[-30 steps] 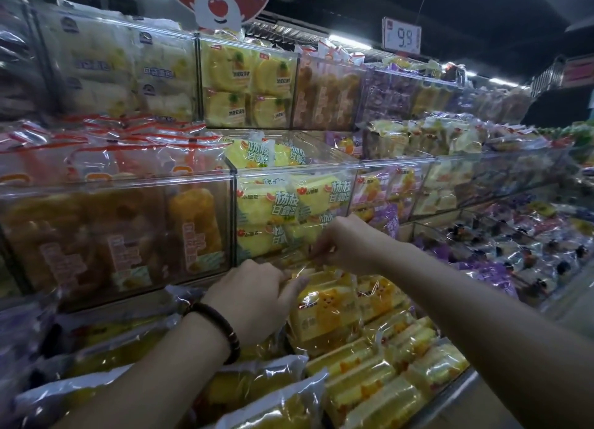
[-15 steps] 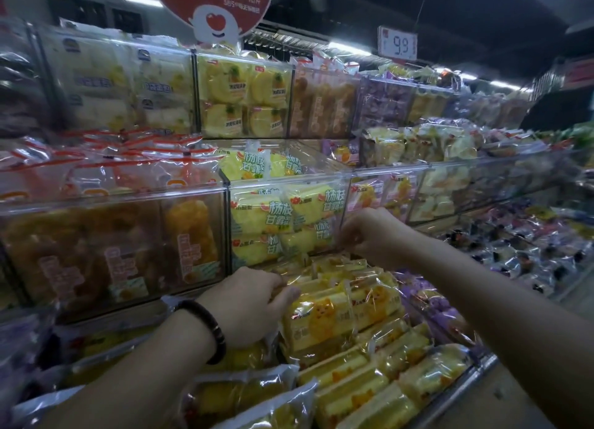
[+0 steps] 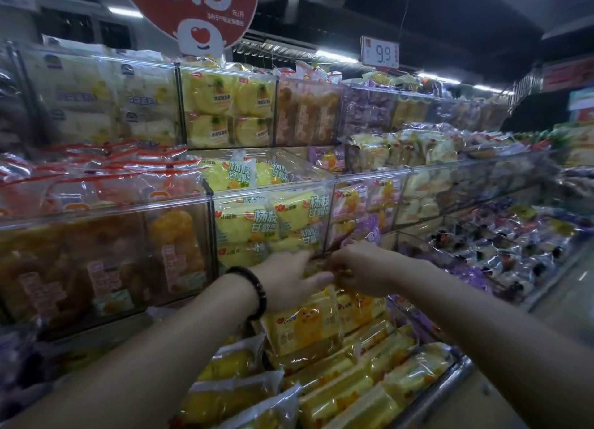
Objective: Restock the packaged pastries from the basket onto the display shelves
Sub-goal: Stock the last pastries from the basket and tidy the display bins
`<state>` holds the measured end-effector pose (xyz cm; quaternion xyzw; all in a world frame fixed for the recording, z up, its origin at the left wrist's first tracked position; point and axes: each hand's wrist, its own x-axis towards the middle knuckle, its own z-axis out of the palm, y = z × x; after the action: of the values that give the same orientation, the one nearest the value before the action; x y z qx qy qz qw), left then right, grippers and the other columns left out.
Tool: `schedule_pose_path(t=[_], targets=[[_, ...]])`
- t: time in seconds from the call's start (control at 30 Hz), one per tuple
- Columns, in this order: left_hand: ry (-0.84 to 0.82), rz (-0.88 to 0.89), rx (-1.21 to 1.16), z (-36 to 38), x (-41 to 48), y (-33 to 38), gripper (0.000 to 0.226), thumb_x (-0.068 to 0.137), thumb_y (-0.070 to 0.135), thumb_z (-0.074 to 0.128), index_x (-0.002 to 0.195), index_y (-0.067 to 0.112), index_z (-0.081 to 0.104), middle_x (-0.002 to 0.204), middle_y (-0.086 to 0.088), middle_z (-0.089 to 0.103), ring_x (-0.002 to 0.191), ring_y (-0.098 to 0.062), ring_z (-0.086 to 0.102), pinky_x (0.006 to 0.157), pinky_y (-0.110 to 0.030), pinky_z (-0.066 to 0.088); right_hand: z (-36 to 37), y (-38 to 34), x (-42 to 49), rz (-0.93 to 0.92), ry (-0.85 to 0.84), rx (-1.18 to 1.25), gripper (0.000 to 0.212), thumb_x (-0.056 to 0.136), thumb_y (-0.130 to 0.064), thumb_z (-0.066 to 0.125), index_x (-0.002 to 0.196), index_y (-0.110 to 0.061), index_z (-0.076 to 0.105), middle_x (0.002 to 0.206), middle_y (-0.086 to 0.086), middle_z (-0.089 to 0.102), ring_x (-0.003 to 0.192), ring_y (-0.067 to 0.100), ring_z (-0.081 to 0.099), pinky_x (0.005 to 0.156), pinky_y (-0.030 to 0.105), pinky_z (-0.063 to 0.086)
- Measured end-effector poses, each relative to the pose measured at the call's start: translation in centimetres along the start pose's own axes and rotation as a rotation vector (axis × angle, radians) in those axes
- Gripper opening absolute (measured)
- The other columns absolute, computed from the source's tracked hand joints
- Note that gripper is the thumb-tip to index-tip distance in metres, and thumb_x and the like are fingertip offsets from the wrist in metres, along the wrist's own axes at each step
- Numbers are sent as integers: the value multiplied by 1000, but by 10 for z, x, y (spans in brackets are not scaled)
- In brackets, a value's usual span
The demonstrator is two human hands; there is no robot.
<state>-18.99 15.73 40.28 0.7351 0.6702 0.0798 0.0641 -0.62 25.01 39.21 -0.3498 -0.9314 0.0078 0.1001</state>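
- To our left, the middle shelf's clear bins [image 3: 106,210] hold orange-brown pastries, well apart from our hands; we leave them alone.
- Our left hand [image 3: 289,280], with a dark bead bracelet [image 3: 254,292] at the wrist, reaches forward with the forearm rising from lower left. Its fingers are spread loosely and lie flat over the top of the yellow packaged pastries [image 3: 305,329] standing in the bottom shelf; whether they actually pinch a wrapper we cannot tell, because the fingertips blur.
- Those yellow packs stand upright in a row just below the yellow-and-green packs [image 3: 273,223] in the middle bin. We judge them light and soft: thin crinkly film, slippery under the pads, with cake inside that would crush under a firm squeeze. We would take them by the sealed top edge or flat across both faces, never by the middle.
- Our right hand [image 3: 363,268] comes in from the lower right, knuckles up, fingers curled down and nearly meeting the left hand. It seems closed on the top edge of a wrapper, though what it holds is hidden beneath the hand.
- The basket is not in view.
- Further right, purple and dark packs [image 3: 501,252] fill the lower shelf, well away.
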Motion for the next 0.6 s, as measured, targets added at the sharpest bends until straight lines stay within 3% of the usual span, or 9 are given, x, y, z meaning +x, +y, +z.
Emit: schedule_pose_path(t=[0.07,0.17,0.6], targets=[[-89,-21,93,17,0,-7,91,97,79,23,167,25,2,175,3,-4,161,-24,2,130,-50,14,2,1,-3,-6,26,-16,29,100,-26,67,129,-25,67,111,-7,68,96,11,65,90,31,58],[-140,-41,135,23,-3,-17,90,96,80,12,164,28,-18,171,7,-26,159,-20,-18,130,-49,0,7,5,-7,-7,60,-21,32,99,-27,69,130,-26,66,117,-8,69,101,11,66,94,34,59],[-149,-142,268,26,-5,-11,92,92,84,2,162,29,-23,169,9,-30,157,-15,-25,128,-51,-8,15,8,-18,109,170,10,19,96,-19,73,115,-22,73,108,-6,72,94,8,68,89,30,62]])
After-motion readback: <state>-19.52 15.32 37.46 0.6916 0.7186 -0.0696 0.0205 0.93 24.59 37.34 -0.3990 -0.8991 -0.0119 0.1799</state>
